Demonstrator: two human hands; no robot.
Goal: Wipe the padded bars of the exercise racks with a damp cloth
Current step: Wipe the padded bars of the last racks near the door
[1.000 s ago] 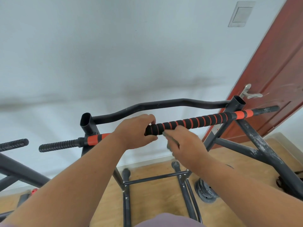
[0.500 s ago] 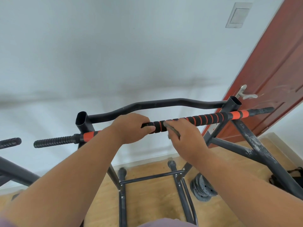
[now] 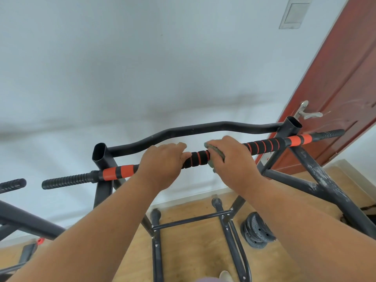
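Room around the rack: wall, door, floor and loose weights

A pale wall [image 3: 122, 68] fills the upper part of the view, with a grey switch plate [image 3: 295, 12] set into it near the top right. A red-brown door [image 3: 350, 82] runs down the right edge, its silver lever handle [image 3: 308, 112] on the edge nearest the wall. Below, a wooden floor [image 3: 193, 251] meets the wall along a white skirting board [image 3: 193, 197]. A stack of dark grey weight plates [image 3: 257, 231] lies on the floor toward its right side. A small red part [image 3: 40, 240] shows low at the left edge, too small to identify.
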